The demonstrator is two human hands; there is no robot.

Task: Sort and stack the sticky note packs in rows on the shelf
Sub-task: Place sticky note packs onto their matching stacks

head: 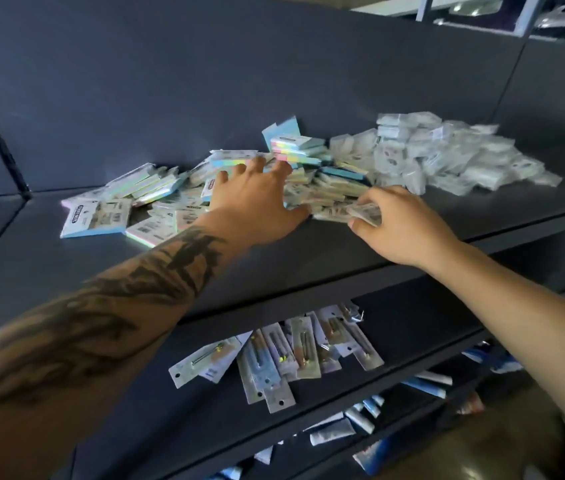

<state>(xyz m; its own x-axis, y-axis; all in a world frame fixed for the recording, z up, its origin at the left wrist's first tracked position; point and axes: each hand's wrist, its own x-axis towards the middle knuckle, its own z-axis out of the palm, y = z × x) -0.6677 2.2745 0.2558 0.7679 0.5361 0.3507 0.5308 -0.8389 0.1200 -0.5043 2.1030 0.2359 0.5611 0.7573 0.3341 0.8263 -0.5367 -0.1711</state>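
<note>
The right hand (402, 223) has its fingers curled round a thin bundle of packs (360, 213), thumb underneath and fingertips over the top edge, pinching it at the near right fringe of the heap, just above the shelf (309, 265) surface. The left hand (257, 202) lies flat with fingers spread and straight, palm down on the middle of the heap, its thumb stretched out along the near edge towards the bundle in the other hand; it holds nothing, only presses or rests on the packs beneath it. Under and around both hands sits the loose pile of sticky note packs (309, 168), pastel blue, pink, yellow and green, lying at all angles on the dark grey shelf and reaching back almost to the rear panel; a few are stacked more squarely at the top of the heap, and one larger pack (95, 218) lies face up at the left end, apart from the thick of it. To the right of the pile, touching it, is a mound of clear-wrapped white packets (447, 150). The left forearm (101, 323) carries a dark tattoo. On the shelf below lie flat blister cards (281, 355) in an untidy fan, and lower still some white and blue tubes (360, 420), too blurred to read
</note>
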